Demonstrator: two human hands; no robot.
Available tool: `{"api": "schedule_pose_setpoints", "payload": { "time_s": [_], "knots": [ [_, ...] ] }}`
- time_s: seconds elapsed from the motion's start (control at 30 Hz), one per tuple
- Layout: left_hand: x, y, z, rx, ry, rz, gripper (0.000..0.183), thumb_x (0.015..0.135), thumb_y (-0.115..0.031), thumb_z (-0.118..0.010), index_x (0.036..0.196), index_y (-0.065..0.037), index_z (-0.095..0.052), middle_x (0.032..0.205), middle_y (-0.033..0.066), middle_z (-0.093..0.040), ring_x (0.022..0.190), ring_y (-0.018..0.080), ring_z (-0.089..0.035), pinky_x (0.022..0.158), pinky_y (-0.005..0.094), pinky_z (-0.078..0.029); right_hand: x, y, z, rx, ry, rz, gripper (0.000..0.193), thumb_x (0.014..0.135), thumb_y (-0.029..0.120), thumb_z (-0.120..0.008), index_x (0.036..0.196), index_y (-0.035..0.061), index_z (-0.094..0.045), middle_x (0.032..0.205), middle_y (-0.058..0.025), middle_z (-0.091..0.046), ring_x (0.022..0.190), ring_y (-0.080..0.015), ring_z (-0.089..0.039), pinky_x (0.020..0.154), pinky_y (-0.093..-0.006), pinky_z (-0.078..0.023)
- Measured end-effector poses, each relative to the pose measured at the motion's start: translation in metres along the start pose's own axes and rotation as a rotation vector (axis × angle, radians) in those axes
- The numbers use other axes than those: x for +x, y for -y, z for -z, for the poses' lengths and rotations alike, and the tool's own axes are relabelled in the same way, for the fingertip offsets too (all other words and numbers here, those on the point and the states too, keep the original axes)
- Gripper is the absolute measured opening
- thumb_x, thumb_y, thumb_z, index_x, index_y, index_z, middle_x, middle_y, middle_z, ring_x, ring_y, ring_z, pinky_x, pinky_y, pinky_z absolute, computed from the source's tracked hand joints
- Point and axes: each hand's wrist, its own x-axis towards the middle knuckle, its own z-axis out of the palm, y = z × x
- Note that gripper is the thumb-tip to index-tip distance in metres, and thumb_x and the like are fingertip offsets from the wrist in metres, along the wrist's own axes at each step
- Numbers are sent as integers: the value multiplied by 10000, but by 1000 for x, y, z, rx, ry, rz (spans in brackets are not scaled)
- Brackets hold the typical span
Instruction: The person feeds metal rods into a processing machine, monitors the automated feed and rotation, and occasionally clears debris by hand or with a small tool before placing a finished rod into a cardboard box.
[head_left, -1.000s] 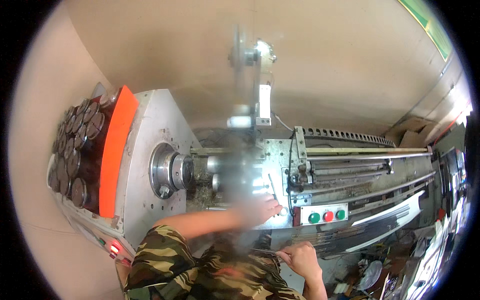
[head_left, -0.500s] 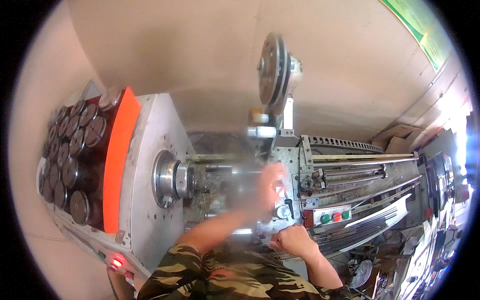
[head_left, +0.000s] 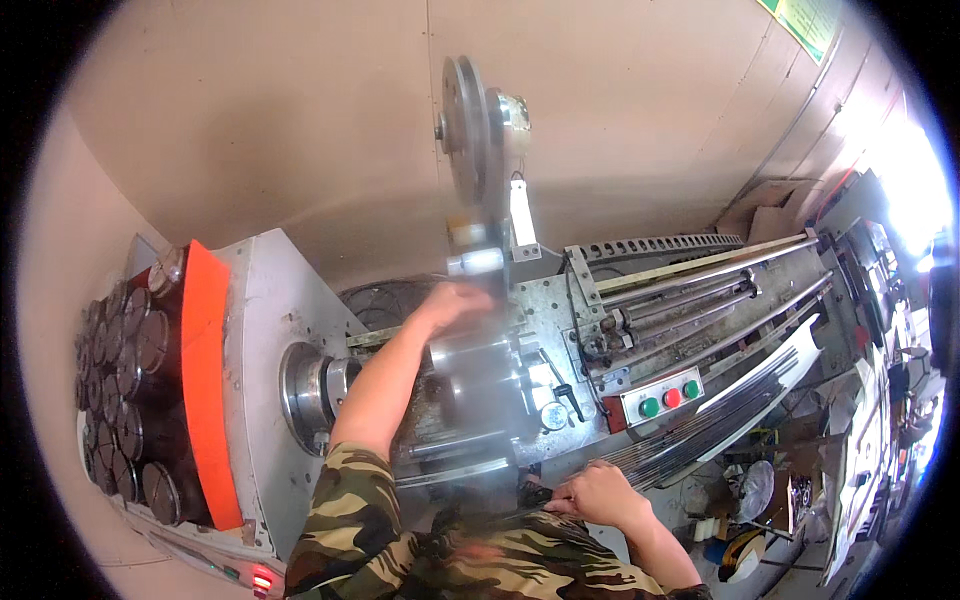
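Observation:
My left hand (head_left: pixel 460 303) is reaching over the machine's carriage, just below a white roller (head_left: pixel 475 262). Its fingers are blurred, so I cannot tell whether they grip anything. Above the roller stands a large grooved wheel (head_left: pixel 470 130). My right hand (head_left: pixel 600 493) is closed at the front edge of the machine, close to a bundle of thin metal rods (head_left: pixel 690 440); whatever it may hold is hidden. Between the hands, the metal carriage plate carries a round dial gauge (head_left: pixel 553 416) and a black lever (head_left: pixel 568 392). A smeared patch obscures the middle of the carriage.
On the left, a grey headstock has a round spindle chuck (head_left: pixel 308 395). Dark round cylinders (head_left: pixel 150 340) are stacked behind an orange panel (head_left: pixel 207 390). A push-button box (head_left: pixel 660 398) sits right of the gauge. Long rails (head_left: pixel 710 280) run rightward; clutter lies at the lower right.
My left hand has moved up and left, from beside the gauge to below the white roller. My right hand stays closed at the front edge. The view has shifted and tilted.

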Motion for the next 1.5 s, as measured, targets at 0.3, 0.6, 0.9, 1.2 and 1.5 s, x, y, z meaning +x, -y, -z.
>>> {"api": "schedule_pose_setpoints", "payload": {
  "time_s": [0.3, 0.6, 0.9, 1.2, 1.5],
  "knots": [
    [26, 103, 43, -777, -32, -50, 237, 938, -110, -706, 1147, -2, -676, 1109, 143, -712, 965, 229, -687, 868, 358, -582, -19, -6, -8, 97, 60, -122, 342, 912, 528, -625, 926, 227, -788, 821, -81, -730, 791, -376, -682, 717, -480, -544],
    [57, 77, 71, -596, -220, -129, 258, 944, -64, -679, 1167, 60, -642, 1090, 156, -699, 965, 246, -695, 866, 335, -585, -32, -2, 3, 165, 51, -240, 303, 908, 517, -642, 941, 256, -793, 806, -70, -731, 784, -348, -694, 684, -465, -549],
    [82, 40, 53, -369, -275, 51, 241, 926, -5, -622, 1162, 35, -646, 989, 141, -712, 798, 243, -701, 625, 361, -588, -45, -8, -4, 234, 121, -315, 298, 907, 488, -617, 955, 254, -794, 887, -77, -745, 848, -339, -703, 764, -476, -551],
    [-1, 87, -21, -665, -191, -6, 162, 940, -191, -699, 1041, -65, -697, 907, 61, -723, 754, 176, -688, 619, 312, -549, -30, -22, -12, 148, 2, -163, 318, 902, 514, -656, 916, 229, -797, 761, -103, -714, 718, -372, -674, 643, -471, -536],
    [-92, 96, -60, -679, -343, 9, 201, 925, -143, -683, 1086, -24, -698, 984, 78, -717, 836, 212, -678, 761, 357, -560, 4, -50, 15, 34, -113, 97, 352, 911, 517, -645, 892, 197, -789, 708, -115, -691, 690, -377, -668, 623, -465, -528]
  ]
}}
